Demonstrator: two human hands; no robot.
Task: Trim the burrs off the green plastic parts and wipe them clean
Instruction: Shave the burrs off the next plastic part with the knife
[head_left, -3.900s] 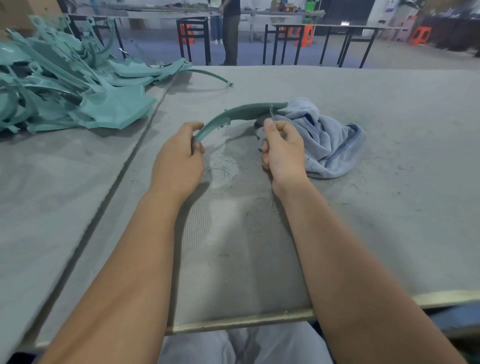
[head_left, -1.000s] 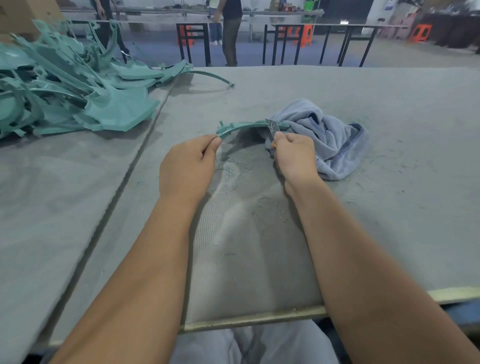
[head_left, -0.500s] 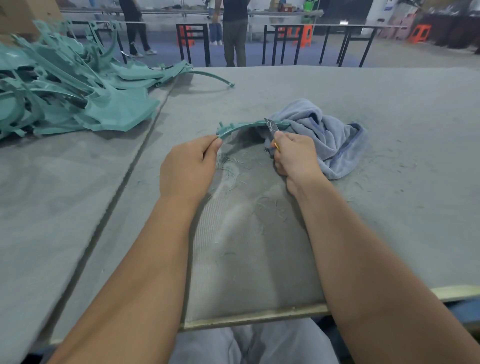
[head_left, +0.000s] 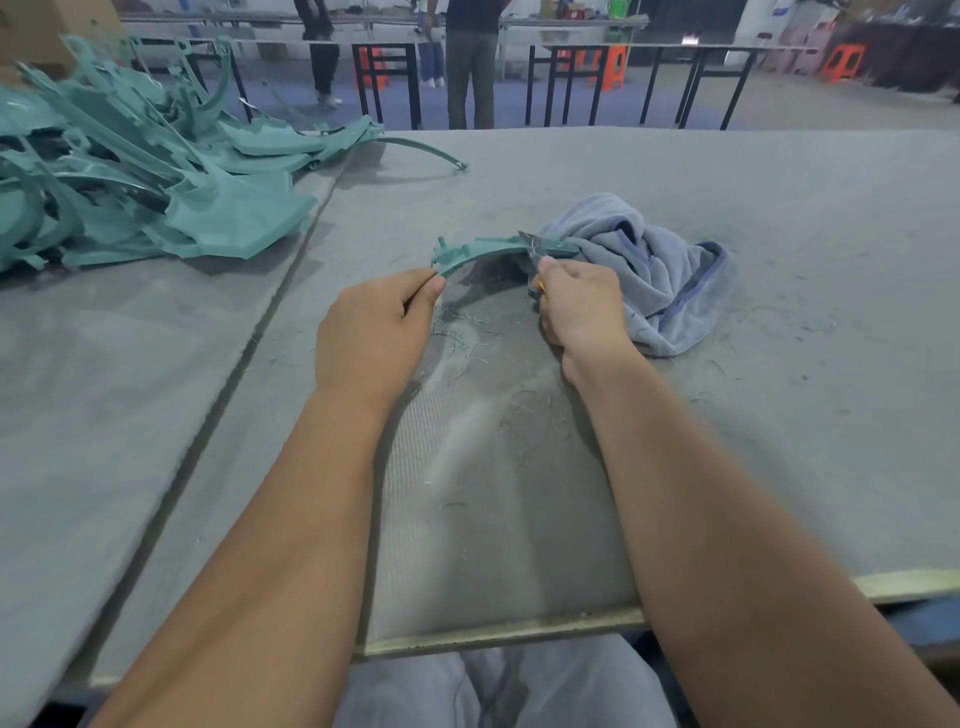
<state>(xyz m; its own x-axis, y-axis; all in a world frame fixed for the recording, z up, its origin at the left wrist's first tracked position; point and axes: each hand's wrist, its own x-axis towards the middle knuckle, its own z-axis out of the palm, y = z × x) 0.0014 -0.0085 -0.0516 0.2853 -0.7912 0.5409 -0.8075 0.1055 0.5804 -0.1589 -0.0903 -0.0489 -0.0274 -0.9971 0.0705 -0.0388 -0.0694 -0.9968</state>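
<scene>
A grey felt-covered surface (head_left: 779, 415) fills most of the view, with a seam running from the near left toward the far middle. At its far left lies a big pile (head_left: 130, 182) of green plastic parts, tangled over one another; one thin curved strip (head_left: 431, 153) reaches out from the pile toward the middle of the far edge. Beyond the surface stand black-legged tables (head_left: 675, 78), orange stools (head_left: 844, 62), and the legs of several people (head_left: 470, 73).

A crumpled blue-grey cloth (head_left: 654, 280) lies right of centre, just beyond the right hand. Two bare forearms come in from the bottom edge over the near rim.

The left hand (head_left: 374, 332) pinches the near left end of a curved green part (head_left: 488, 249) between thumb and fingers, holding it raised above the surface so that it casts a shadow below. The part arches to the right, and its far end reaches the edge of the cloth.

The right hand (head_left: 576, 306) has its grip curled round a small knife (head_left: 532, 249); a bit of yellow handle shows under the fingers, and the pointed blade rests against the edge of the part near its right end.

Thin green shavings (head_left: 462, 332) are scattered on the surface between the hands and nearer the body.
</scene>
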